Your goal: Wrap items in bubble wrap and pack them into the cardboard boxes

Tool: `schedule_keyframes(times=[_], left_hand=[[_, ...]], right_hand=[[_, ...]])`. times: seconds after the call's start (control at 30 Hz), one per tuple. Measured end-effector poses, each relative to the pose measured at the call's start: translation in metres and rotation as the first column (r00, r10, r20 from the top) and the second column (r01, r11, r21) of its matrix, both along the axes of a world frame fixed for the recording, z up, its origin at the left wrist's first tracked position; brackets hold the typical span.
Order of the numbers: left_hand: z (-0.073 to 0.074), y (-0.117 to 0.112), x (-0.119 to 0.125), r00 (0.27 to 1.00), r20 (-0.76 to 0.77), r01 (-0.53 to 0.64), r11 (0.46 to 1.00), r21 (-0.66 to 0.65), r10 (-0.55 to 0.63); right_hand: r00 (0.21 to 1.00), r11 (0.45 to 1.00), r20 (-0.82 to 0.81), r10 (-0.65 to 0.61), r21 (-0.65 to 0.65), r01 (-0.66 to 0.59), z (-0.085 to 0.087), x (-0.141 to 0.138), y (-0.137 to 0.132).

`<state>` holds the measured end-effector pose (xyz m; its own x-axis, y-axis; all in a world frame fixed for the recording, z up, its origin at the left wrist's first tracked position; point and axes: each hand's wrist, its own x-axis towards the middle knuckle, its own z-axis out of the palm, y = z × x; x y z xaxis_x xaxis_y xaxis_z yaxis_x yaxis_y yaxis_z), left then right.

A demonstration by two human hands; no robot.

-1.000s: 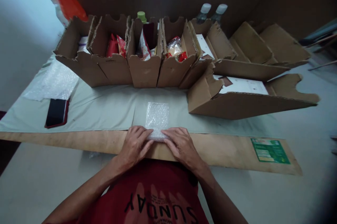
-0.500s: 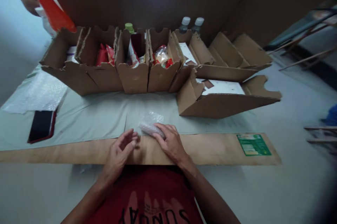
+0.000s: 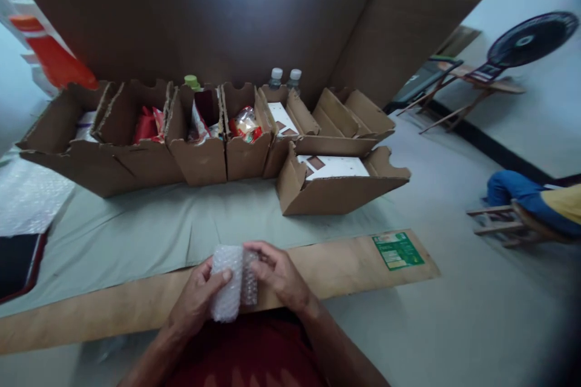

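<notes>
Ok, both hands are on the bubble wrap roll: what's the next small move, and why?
Probably press the wrap's outer edge flat with the right hand while the left hand grips the bubble wrap roll. Both hands hold it above the wooden board, only fingers hold it closed, and no tape shows.

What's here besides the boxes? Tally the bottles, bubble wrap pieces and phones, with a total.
Bottles: 3 (green-capped bottle, white-capped bottle, second white-capped bottle)
Bubble wrap pieces: 2 (rolled bundle in left hand and right hand, flat sheet)
Phones: 1 (dark phone)
Total: 6
</notes>
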<state>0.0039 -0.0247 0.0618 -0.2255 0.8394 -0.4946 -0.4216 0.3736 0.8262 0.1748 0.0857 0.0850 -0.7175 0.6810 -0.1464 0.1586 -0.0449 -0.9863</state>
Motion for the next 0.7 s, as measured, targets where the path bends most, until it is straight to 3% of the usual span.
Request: schedule_keyframes(times=[0.07,0.13,0.2,0.23,0.3,0.4,0.5,0.57,0.63,0.7], left_hand=[[-0.002,0.005,0.004,0.955,-0.297,-0.013,1.0,0.021,0.019],[-0.002,0.01,0.008,0.819,-0.573,0.018,0.997,0.075,0.029],[0.001,0.013,0.011,0.717,-0.696,0.128,0.988,0.083,-0.035],[0.002,0.014,0.012,0.704,-0.705,0.188,0.98,0.062,-0.09],[0.005,0.014,0.012,0.748,-0.633,0.281,0.959,0.028,-0.201],[0.006,0.016,0.01,0.863,-0.381,0.376,0.925,0.048,-0.331],[0.006,0.02,0.013,0.876,-0.233,0.444,0.895,0.048,-0.422],[0.007,0.025,0.017,0.858,-0.231,0.482,0.874,0.051,-0.46],[0.009,0.031,0.017,0.851,-0.235,0.501,0.86,0.093,-0.47],[0.009,0.036,0.015,0.878,-0.217,0.46,0.877,0.137,-0.427]], right_hand=[[0.998,0.998,0.045,-0.043,0.055,0.04,0.002,-0.006,-0.009],[0.987,0.989,0.118,-0.11,0.115,0.097,0.003,-0.007,-0.013],[0.979,0.988,0.157,-0.131,0.102,0.116,0.004,-0.004,-0.011],[0.981,0.991,0.159,-0.114,0.086,0.102,0.004,-0.001,-0.008],[0.986,0.996,0.153,-0.06,0.076,0.048,0.003,0.007,0.0],[0.986,0.996,0.161,-0.045,0.08,0.032,0.002,0.017,0.009],[0.974,0.994,0.224,0.0,0.11,-0.026,0.009,0.026,0.016],[0.951,0.974,0.294,0.092,0.172,-0.147,0.025,0.036,0.025],[0.937,0.941,0.33,0.116,0.265,-0.21,0.053,0.054,0.04],[0.96,0.913,0.281,0.006,0.389,-0.12,0.088,0.079,0.065]])
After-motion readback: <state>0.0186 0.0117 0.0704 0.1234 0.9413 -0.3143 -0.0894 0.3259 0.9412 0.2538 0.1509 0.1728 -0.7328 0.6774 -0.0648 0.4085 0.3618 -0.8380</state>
